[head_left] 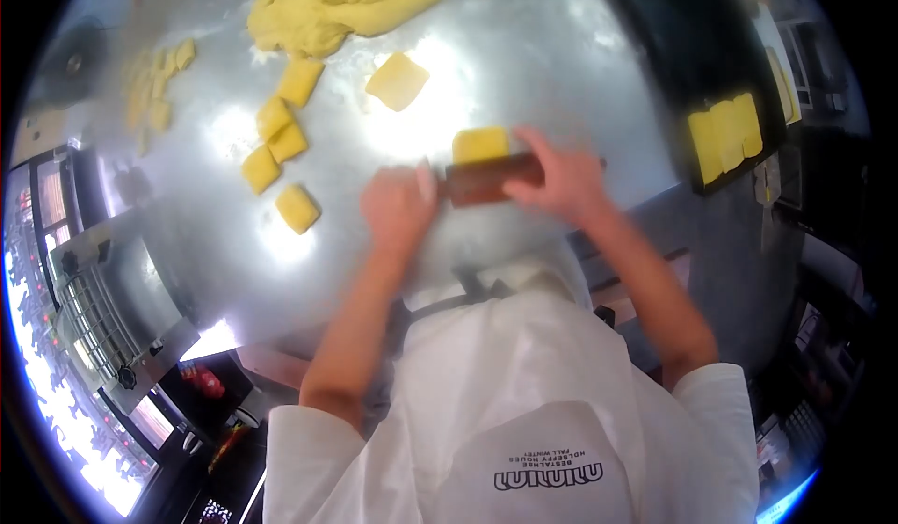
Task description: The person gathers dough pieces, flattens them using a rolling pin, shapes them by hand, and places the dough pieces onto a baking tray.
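Observation:
A dark reddish-brown rolling pin [479, 183] lies crosswise on the metal table in front of my body. My left hand [400, 208] is closed at its left end. At the other end, my right hand [564, 180] grips the pin, with thumb and fingers around it. Just beyond the pin, a yellow dough piece [481, 143] shows, its near edge hidden by the roller. A flattened dough square [398, 82] lies farther away, touched by neither hand.
Several small dough pieces [297, 209] lie left of my hands. A large dough mass [351, 2] sits at the far side of the table [561, 65], with blurred lumps [159, 80] at far left. On the right, a dark tray [708, 176] holds flat yellow sheets [726, 138].

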The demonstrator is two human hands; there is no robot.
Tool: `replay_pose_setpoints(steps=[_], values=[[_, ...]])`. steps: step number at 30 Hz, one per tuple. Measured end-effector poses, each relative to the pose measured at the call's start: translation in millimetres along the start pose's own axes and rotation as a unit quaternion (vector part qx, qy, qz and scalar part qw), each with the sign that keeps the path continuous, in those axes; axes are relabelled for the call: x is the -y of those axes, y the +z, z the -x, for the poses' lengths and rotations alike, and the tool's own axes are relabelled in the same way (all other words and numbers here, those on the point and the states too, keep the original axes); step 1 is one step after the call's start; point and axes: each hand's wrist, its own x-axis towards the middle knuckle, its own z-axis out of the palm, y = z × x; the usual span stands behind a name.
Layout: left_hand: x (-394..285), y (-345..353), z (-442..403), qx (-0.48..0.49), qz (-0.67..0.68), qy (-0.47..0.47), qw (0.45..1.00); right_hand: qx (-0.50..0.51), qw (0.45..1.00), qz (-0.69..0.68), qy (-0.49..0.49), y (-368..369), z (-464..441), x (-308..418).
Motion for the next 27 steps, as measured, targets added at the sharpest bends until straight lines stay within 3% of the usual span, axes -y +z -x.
replay_pose_setpoints(steps=[2, 10, 11, 14, 16, 18, 20, 21, 27], values=[[0, 1, -26, 0.003, -0.016, -0.012, 1.000, 0.021, 0.997, -0.017, 0.078, -6, -28, 1], [1, 5, 7, 0.013, 0.006, -0.005, 1.000, 0.057, 0.998, -0.003, 0.002, -11, 5, 6], [2, 6, 3, 0.026, 0.024, -0.022, 0.999, 0.100, 0.992, -0.018, 0.070, -14, -2, 6], [8, -13, -49, 0.072, 0.122, -0.077, 0.987, 0.041, 0.966, -0.169, 0.194, -13, -38, -19], [-2, -26, -71, -0.022, 0.261, -0.083, 0.962, -0.041, 0.935, -0.233, 0.266, -14, -38, -37], [-7, -15, -71, 0.013, 0.239, -0.023, 0.971, -0.087, 0.879, -0.304, 0.358, -24, -29, -56], [-19, 15, -61, 0.020, 0.213, 0.013, 0.977, -0.171, 0.927, -0.142, 0.302, -12, -9, -88], [-35, 14, -62, 0.073, 0.204, 0.025, 0.976, -0.214, 0.937, -0.059, 0.269, -7, -3, -98], [-45, 19, -69, 0.235, 0.126, 0.013, 0.964, -0.273, 0.918, -0.056, 0.282, -17, 2, -93]])
